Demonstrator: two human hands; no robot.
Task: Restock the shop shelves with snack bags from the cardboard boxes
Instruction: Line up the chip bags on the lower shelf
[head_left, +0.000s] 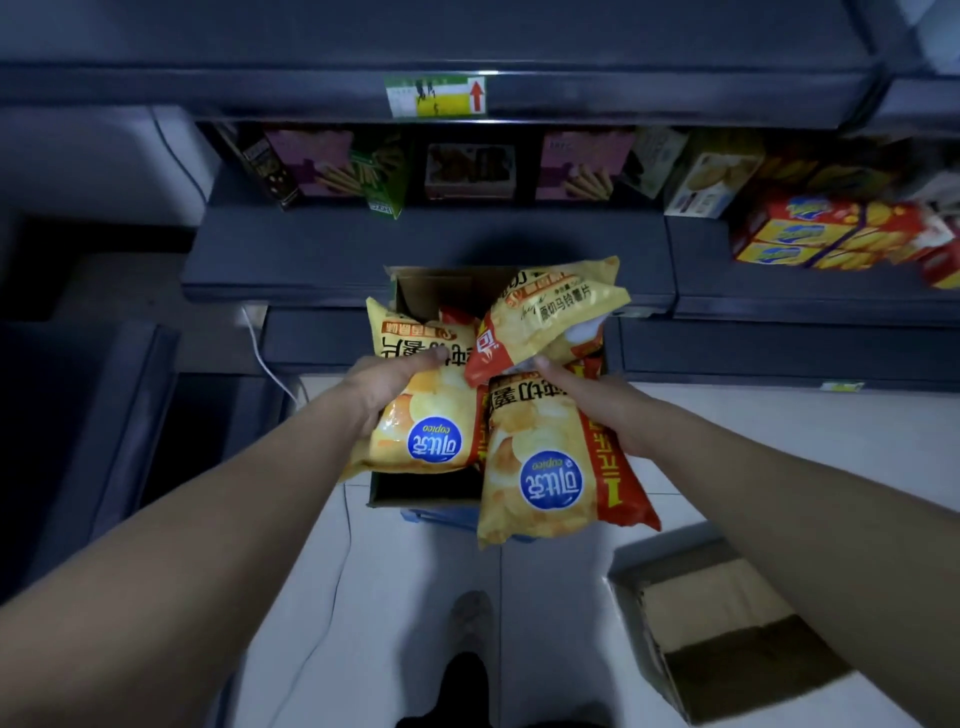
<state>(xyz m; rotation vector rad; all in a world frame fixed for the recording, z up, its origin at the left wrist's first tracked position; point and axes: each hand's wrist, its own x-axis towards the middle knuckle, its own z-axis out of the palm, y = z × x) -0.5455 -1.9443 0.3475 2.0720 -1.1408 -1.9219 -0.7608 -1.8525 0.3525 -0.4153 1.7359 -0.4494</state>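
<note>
Over the cardboard box (422, 291), left hand (387, 387) grips one chip bag (423, 415), right hand (605, 410) clutches two bags (540, 467) (probably light, slippery, crushable): pinch edges.

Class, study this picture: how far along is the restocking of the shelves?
Done: the floor box at right looks emptied. In hand: the left hand grips one chip bag, the right hand holds more bags, above the open box. Left: none of these is on the shelf yet; its front lies bare.
</note>
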